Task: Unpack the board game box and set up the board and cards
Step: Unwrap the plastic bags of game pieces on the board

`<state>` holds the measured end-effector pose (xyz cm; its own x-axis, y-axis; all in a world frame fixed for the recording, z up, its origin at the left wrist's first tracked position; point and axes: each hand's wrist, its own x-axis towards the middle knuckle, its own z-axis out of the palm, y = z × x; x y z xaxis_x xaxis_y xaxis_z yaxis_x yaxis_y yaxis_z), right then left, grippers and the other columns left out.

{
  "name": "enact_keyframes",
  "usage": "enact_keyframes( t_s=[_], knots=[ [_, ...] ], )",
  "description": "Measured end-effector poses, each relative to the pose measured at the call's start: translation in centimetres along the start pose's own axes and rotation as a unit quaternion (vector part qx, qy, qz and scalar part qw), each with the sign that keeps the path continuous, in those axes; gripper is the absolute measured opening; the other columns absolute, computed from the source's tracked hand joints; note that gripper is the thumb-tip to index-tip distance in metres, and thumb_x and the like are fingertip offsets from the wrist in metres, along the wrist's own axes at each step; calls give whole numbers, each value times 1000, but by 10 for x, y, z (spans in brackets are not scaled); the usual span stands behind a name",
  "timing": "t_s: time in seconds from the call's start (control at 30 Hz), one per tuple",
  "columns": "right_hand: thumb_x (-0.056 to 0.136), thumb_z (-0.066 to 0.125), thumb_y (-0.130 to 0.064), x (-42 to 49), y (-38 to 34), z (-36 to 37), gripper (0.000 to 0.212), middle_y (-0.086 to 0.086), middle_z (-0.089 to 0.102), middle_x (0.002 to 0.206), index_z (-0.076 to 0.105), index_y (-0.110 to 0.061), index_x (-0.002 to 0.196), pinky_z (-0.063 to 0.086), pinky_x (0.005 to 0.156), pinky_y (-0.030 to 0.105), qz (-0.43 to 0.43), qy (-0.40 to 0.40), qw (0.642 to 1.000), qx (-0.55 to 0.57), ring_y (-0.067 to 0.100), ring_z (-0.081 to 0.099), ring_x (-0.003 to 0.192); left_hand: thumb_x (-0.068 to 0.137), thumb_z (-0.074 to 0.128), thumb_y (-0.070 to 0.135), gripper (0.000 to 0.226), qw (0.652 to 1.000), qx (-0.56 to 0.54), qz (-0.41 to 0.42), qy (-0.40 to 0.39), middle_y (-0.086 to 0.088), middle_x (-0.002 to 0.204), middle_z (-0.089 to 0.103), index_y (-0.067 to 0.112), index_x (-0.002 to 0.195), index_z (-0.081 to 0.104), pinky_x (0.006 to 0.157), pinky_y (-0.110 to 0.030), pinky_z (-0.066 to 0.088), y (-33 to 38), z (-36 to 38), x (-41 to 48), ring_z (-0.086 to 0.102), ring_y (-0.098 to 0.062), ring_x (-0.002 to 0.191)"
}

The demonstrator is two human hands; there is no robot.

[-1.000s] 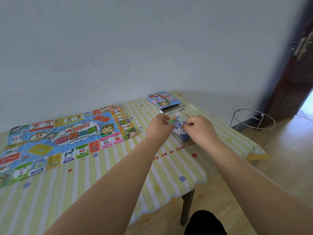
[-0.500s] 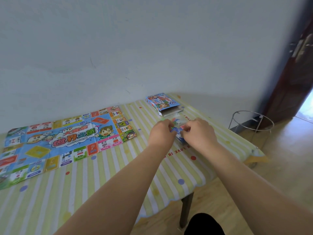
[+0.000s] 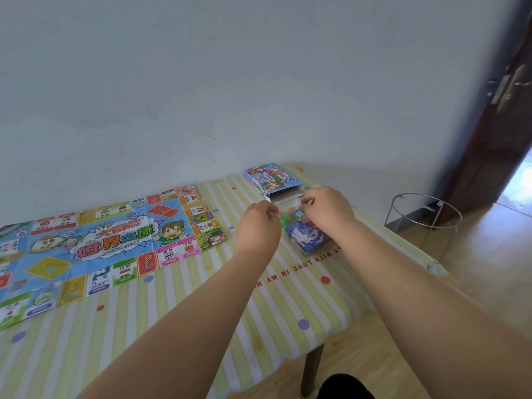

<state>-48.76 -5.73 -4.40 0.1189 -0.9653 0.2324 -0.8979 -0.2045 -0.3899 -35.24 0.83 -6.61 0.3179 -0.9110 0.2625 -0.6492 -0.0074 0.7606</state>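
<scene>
Striped counter (image 3: pixel 288 312) carries the unfolded board (image 3: pixel 100 243) on its left side and the open box (image 3: pixel 270 180) at the far edge. Just before the box, left hand (image 3: pixel 256 228) and right hand (image 3: pixel 328 208) pinch with narrow fingers the top of a clear bag (image 3: pixel 290 220) of cards (image 3: pixel 308 237), probably to pull it open.

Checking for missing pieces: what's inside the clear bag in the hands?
Through the clear bag show a white die, green pieces and a blue card stack. Left hand and right hand cover its sides; anything there is hidden.
</scene>
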Motion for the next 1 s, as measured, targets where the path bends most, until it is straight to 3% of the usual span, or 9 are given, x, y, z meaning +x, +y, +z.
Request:
enact_keyframes(
  t_s=[0.2,0.37,0.57,0.67,0.8,0.9,1.0],
  knots=[
    [83,63,-49,28,-8,19,39,2,61,91,66,-14,101,39,69,30,37,-67,991,-108,26,55,85,89,38,11,28,999,-16,-46,-23,3,95,59,26,99,61,59,-30,50,-8,-10,3,65,-25,73],
    [83,67,-43,32,-13,23,38,5,64,104,61,-14,107,39,74,30,73,-67,990,-104,27,58,100,90,38,10,30,998,-26,-51,-35,5,92,59,24,100,62,59,-31,50,-11,-16,3,68,-25,72],
    [77,72,-48,33,-11,23,42,6,68,100,67,-13,100,45,73,30,100,-51,992,-53,28,62,97,89,38,9,30,996,-55,-57,-44,7,89,59,25,99,63,65,-40,59,-9,-20,0,68,-27,71],
    [83,68,-42,31,-11,17,31,7,66,93,65,-12,91,43,68,29,98,-36,994,-29,29,63,92,91,37,8,31,993,-76,-78,-49,9,89,57,23,102,63,52,-30,57,-8,-25,0,65,-22,61],
    [86,64,-34,23,-16,5,25,7,66,87,66,-9,86,47,67,31,79,-3,997,17,29,62,82,92,39,5,31,989,-111,-83,-49,1,98,58,19,109,62,31,-11,34,-7,-35,-1,51,-11,53],
    [85,65,-24,14,-29,-1,13,3,66,89,67,-12,88,49,71,32,41,22,995,84,25,63,85,91,44,8,28,983,-152,-94,-40,2,93,61,19,108,63,46,-20,46,-9,-47,-1,55,-13,61],
    [81,71,-20,-1,-58,-1,10,-3,63,77,66,-13,84,49,60,26,4,20,981,192,18,63,72,91,53,11,22,964,-233,-130,-17,-2,97,66,17,109,64,73,-33,55,-15,-63,-3,62,-14,77]
  ],
)
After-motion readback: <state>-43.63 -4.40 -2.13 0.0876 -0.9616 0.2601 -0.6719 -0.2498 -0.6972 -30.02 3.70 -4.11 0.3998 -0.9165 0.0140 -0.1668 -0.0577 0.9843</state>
